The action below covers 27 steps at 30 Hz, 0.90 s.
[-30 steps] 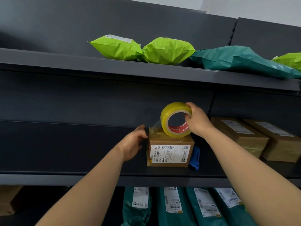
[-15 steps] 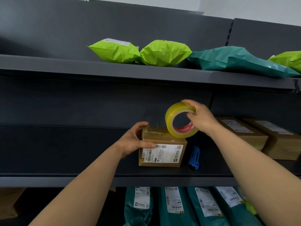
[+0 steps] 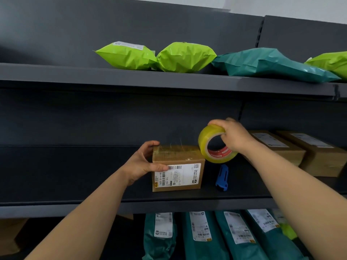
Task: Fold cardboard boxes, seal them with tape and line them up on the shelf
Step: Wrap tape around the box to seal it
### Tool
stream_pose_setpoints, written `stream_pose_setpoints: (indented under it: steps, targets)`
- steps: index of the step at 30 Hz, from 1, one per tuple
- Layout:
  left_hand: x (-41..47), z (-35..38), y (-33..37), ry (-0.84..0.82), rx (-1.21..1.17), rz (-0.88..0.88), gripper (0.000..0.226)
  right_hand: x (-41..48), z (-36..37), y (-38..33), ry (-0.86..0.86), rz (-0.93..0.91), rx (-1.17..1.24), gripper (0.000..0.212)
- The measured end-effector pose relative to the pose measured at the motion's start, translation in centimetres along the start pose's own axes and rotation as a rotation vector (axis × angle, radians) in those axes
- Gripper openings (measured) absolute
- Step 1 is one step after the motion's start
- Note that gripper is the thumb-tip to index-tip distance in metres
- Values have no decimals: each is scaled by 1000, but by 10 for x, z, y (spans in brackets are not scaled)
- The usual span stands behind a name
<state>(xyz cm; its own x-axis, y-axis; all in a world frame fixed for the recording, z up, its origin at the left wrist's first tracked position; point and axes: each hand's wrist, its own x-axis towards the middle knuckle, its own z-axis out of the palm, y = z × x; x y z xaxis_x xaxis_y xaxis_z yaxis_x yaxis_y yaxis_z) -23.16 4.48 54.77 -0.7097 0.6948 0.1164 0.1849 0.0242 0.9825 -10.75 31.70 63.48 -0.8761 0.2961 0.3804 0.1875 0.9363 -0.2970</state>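
Observation:
A small cardboard box (image 3: 180, 156) with a white shipping label on its front stands on the dark middle shelf (image 3: 75, 196). My left hand (image 3: 142, 162) grips its left end, thumb across the front, fingers over the top. A strip of clear tape lies along the box top. My right hand (image 3: 234, 136) holds a roll of yellowish tape (image 3: 208, 145) with a red core, just past the box's right top edge. Two more sealed boxes (image 3: 281, 147) sit to the right on the same shelf.
A blue box cutter (image 3: 222, 178) lies on the shelf right of the box. Lime and teal mailer bags (image 3: 185, 57) fill the upper shelf. Teal labelled parcels (image 3: 199, 233) stand on the shelf below. A brown carton (image 3: 9, 235) is at lower left.
My right hand has drawn the tape roll rightward from above the box top to past its right edge. My left hand has closed round the box's left end, thumb on the front.

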Motion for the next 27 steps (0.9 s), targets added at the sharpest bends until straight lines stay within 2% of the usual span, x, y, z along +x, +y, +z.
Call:
stream_pose_setpoints:
  steps: [3, 12, 21, 27]
  targets:
    - [1, -1, -2, -1, -9, 2, 97, -7, 7, 10, -43, 0, -91, 60]
    - [4, -3, -5, 19, -15, -2, 86, -8, 34, 23, -61, 57, -75, 63]
    - [5, -15, -8, 65, 12, 10, 97, -3, 49, 19, -95, 46, -35, 61]
    - [8, -19, -11, 100, 5, 22, 89, 3, 61, 16, -134, 52, -49, 61]
